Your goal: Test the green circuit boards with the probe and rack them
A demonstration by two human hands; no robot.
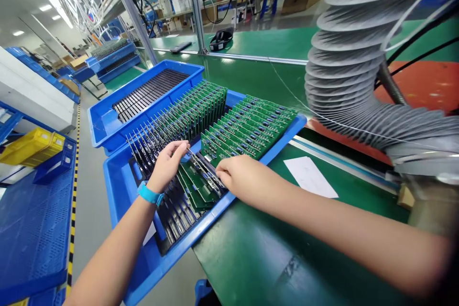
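Both my hands grip one green circuit board by its opposite ends, its edge turned up toward me. My left hand, with a blue wristband, pinches the far-left end. The near-right end is in the closed fingers of my right hand. Just below it, more green boards lean in a slotted black rack. Rows of upright boards and slanting boards fill the rest of the blue tray.
Behind stands a second blue tray holding black racks. White paper lies on the green bench. A thick grey ribbed hose bends down at the right, near an orange surface. A metal post rises behind the trays.
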